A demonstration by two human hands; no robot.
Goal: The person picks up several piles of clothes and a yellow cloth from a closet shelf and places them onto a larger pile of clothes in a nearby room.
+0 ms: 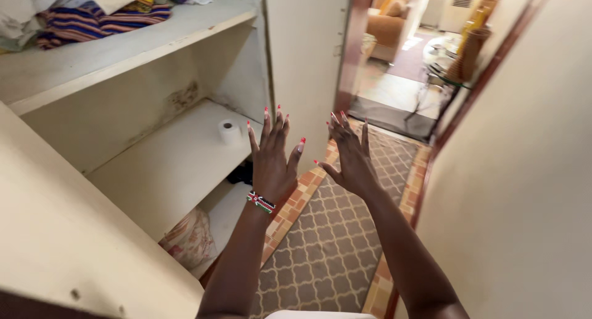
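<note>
A pale, printed sack-like package (188,239) with faint reddish markings sits slumped on the lowest shelf (223,209) of an open cream cupboard, at the lower left of the view, its rounded top bulging just behind the edge of the shelf above. Its print is too faint and blurred to make out. No other package, label, sign or screen can be told apart anywhere in the view: none on the cupboard's upper shelves, none along the hallway, and none in the bright room seen through the far doorway, where details are too small and washed out to judge.
</note>
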